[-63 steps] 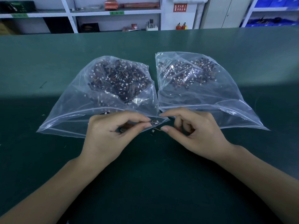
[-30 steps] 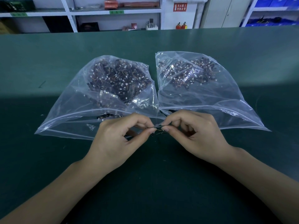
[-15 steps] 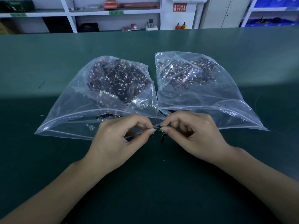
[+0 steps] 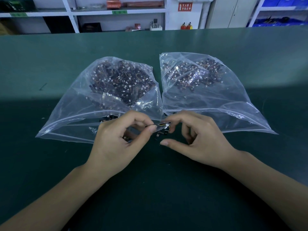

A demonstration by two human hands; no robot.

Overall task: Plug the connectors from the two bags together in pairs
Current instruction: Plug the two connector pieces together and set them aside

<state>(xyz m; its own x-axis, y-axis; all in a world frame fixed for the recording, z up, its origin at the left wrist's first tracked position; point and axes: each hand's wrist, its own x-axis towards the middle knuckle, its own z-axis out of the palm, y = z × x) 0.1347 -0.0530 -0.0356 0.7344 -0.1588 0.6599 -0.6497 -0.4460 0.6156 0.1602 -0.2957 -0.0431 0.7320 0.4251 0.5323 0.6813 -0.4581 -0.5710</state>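
Observation:
Two clear plastic bags lie side by side on the green table, the left bag [image 4: 75, 112] and the right bag [image 4: 230, 104], each full of small dark wired connectors with white plugs. My left hand [image 4: 120, 142] pinches a thin dark connector piece [image 4: 160, 125] between thumb and forefinger, just in front of the bag mouths. My right hand [image 4: 196, 139] touches the white plug end [image 4: 167, 125] of that piece with its fingertips, its thumb held apart below. A few tiny loose parts [image 4: 160, 135] lie on the table under the fingers.
The green table [image 4: 150, 189] runs wide on every side of the bags. White shelving [image 4: 100, 12] with boxes and a red wall sign [image 4: 185, 6] stand beyond the table's far edge.
My hands came together at the bag mouths and joined the two pieces. Now my right thumb has dropped away from the joint, and the joined piece stays in my left hand.

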